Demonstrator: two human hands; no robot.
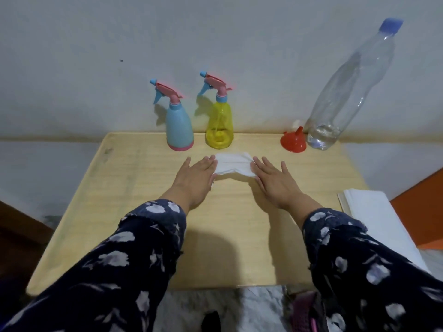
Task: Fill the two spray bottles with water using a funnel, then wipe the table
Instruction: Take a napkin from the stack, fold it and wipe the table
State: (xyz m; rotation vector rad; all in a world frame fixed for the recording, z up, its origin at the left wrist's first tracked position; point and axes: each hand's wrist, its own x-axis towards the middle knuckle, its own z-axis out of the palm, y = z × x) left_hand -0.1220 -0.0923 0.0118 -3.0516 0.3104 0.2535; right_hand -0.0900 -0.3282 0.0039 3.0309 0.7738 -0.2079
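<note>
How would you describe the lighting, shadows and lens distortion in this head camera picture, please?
Head view: dim, cool light; soft shadows of both spray bottles fall left on the wall, so the light comes from the right. A broad dark shadow lies on the table between the sleeves. Wide-angle distortion leans the clear water bottle strongly and bows the table edges. The pink sprayer heads glow slightly fuzzy.

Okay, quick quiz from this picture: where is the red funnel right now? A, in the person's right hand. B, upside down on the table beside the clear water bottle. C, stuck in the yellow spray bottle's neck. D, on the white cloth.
B: the red funnel sits wide mouth down on the table, spout up, just left of the clear water bottle.
</note>
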